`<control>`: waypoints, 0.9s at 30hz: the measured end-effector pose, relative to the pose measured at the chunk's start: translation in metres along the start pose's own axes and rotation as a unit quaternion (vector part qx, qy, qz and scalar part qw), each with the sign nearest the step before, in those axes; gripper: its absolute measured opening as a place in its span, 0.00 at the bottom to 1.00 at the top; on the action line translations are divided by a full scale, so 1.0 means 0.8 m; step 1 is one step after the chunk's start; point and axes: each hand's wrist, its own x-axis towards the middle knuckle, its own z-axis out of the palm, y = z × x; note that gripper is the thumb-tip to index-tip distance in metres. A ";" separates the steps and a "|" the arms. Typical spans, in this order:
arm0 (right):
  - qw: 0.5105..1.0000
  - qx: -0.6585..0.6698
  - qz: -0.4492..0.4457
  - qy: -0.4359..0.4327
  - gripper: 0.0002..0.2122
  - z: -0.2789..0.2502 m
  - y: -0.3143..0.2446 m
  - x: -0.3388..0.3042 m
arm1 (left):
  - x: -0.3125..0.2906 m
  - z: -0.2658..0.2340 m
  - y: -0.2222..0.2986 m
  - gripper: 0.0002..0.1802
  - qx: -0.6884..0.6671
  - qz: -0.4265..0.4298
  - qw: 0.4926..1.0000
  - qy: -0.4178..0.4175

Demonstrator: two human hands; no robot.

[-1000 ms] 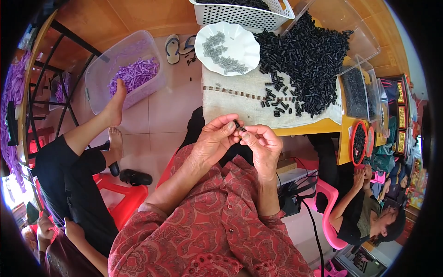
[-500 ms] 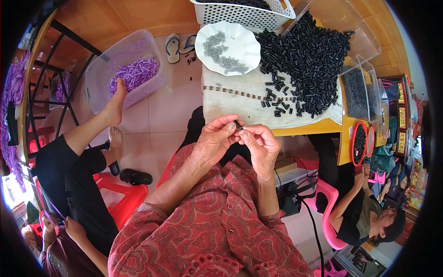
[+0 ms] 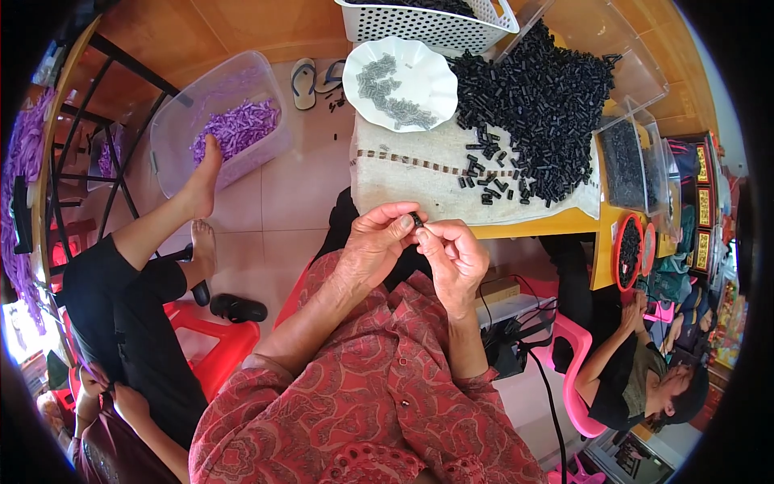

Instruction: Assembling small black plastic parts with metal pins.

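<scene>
A small black cylindrical piece [image 3: 417, 219] is pinched between the thumb and forefinger of my left hand [image 3: 377, 244], just off the table's near edge. My right hand [image 3: 455, 260] is closed in a pinch at the piece's lower end; what lies between its fingertips is too small to make out. Beyond my hands, a large heap of similar black pieces [image 3: 548, 113] covers the right of a pale cloth [image 3: 403, 185]. A white scalloped plate [image 3: 435, 68] on the cloth's far left bears many tiny clear grey pieces [image 3: 383, 81].
A white perforated basket [image 3: 435, 31] stands behind the plate. Clear bins [image 3: 625, 165] line the table's right side, near a red-rimmed basket [image 3: 627, 250]. Purple pieces fill part of a floor tub [image 3: 266, 153]. People sit at left and right; a red stool [image 3: 214, 347] is close by.
My hands stay almost in place, with the right fingers shifting slightly against the black piece. At lower left, the other person's hands have moved closer together.
</scene>
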 end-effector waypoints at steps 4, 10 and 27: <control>0.995 -0.082 -0.052 -0.004 0.04 -0.001 -0.002 0.002 | 0.000 -0.002 0.001 0.11 0.021 0.017 1.000 -0.014; 0.986 -0.134 -0.103 0.001 0.06 0.002 -0.002 0.003 | -0.002 0.002 0.002 0.11 0.101 0.059 0.993 -0.004; 0.956 -0.210 -0.202 -0.040 0.18 -0.009 -0.011 0.021 | 0.001 0.007 0.008 0.18 0.016 -0.017 0.999 -0.041</control>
